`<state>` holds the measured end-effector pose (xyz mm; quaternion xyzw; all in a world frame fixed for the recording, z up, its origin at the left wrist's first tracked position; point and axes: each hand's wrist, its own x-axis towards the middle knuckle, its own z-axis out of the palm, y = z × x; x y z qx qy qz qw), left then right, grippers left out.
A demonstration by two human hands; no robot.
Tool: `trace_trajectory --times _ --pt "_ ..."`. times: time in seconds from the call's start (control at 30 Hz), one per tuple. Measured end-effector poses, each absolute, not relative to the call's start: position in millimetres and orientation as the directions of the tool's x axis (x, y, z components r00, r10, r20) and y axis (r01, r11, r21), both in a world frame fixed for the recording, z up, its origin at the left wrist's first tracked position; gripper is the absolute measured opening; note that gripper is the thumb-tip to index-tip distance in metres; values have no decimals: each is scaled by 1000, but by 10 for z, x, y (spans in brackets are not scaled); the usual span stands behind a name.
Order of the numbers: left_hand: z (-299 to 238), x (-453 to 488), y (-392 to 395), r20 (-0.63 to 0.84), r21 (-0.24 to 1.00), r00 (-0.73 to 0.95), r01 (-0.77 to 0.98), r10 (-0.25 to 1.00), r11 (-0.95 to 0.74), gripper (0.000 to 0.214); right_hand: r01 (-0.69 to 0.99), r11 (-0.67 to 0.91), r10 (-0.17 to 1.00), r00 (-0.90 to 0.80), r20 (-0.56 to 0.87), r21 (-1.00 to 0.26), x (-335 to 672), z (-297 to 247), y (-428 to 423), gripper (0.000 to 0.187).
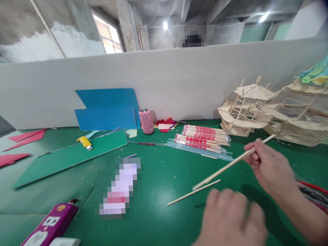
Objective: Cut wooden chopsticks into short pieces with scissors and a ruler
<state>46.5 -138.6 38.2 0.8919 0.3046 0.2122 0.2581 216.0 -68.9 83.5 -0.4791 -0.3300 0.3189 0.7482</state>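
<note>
My right hand (267, 165) is closed on a long wooden chopstick (223, 169), which slants down to the left over the green table (155, 181). A second loose chopstick (192, 192) lies on the table just below it. My left hand (233, 221) is low in the foreground, blurred by motion, fingers curled, with something thin and greenish at it that I cannot make out. Packs of chopsticks in red-printed wrappers (205, 135) lie further back.
A wooden stick model (275, 114) stands at the right. A pink cup (147, 121) and blue sheets (109, 109) lean by the white partition. A green board (70, 156), yellow cutter (85, 142), red paper scraps (8, 157) and a purple tube (46, 229) lie at left.
</note>
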Motion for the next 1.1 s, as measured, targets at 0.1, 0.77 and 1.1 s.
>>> trace_trajectory --times 0.1,0.77,1.1 --pt "708 267 -1069 219 543 590 588 777 -599 37 -89 226 884 438 165 -970 1927 571 -763 29" --pt "397 -429 -739 -15 929 168 367 986 -49 29 833 254 967 -203 155 -491 1658 215 -809 18" --pt "531 5 -583 9 975 287 210 958 -72 29 850 247 959 -146 243 -466 1837 39 -454 19"
